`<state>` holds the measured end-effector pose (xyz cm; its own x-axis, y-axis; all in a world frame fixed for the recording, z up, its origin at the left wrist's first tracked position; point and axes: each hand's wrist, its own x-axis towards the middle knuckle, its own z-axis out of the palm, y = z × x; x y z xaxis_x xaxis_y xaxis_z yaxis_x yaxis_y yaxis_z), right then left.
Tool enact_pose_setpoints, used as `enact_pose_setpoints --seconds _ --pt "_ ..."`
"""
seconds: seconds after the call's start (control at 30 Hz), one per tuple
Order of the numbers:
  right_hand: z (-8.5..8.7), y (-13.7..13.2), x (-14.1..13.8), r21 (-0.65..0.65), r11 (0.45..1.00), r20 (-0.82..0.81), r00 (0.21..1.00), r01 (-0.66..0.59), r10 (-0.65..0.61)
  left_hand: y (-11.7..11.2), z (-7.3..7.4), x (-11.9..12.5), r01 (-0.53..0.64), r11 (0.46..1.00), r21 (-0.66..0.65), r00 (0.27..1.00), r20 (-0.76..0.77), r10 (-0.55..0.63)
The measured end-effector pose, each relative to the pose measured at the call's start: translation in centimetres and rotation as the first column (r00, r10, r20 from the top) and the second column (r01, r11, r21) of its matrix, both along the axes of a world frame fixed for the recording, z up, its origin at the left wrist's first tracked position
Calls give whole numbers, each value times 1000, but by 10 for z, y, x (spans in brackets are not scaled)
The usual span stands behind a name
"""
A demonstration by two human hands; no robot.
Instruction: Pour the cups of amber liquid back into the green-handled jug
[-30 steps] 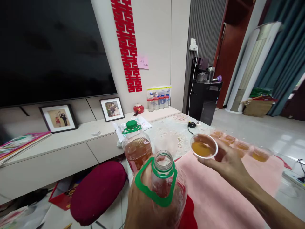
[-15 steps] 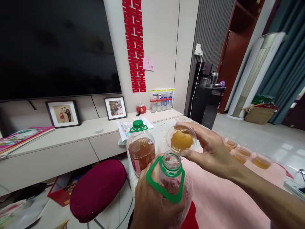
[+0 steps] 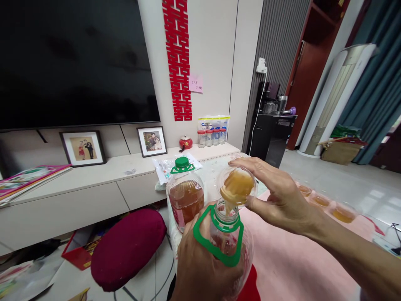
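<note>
My left hand (image 3: 203, 261) is wrapped round a clear plastic bottle (image 3: 247, 251) that has a green carry handle (image 3: 224, 256) and an uncapped mouth. Above that mouth, my right hand (image 3: 278, 196) grips a clear plastic cup (image 3: 219, 179) by its sides, fingers on top and thumb below. The cup is tilted, and amber liquid (image 3: 238, 186) runs over its rim into the bottle's neck. Just behind my left hand stands a second bottle (image 3: 187, 198), capped in green and partly filled with brown liquid.
More cups of amber liquid (image 3: 343, 213) stand at the right on a pink cloth (image 3: 291, 251). A dark red stool (image 3: 128, 251) is at lower left. Behind, a white cabinet (image 3: 87, 188) carries framed photos, a red pot and red-lidded jars (image 3: 201, 139).
My right hand has tipped the cup further toward the bottle. Liquid that lay inside the cup now streams into the bottle's mouth. My left hand has stayed put.
</note>
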<state>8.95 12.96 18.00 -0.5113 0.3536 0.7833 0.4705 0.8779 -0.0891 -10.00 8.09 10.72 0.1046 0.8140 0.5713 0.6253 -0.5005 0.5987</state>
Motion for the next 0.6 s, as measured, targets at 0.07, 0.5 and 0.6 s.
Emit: enact_pose_setpoints --seconds 0.07,0.5,0.6 --pt "1 0 0 -1 1000 10 1000 -9 9 0 -1 -2 30 1000 6 999 -19 -30" --pt "7 1 -1 85 994 72 996 -66 59 0 -4 -3 38 998 -58 999 -8 -39" --pt "8 2 -1 107 992 101 993 -68 57 2 -6 -5 36 998 -50 999 -4 -37"
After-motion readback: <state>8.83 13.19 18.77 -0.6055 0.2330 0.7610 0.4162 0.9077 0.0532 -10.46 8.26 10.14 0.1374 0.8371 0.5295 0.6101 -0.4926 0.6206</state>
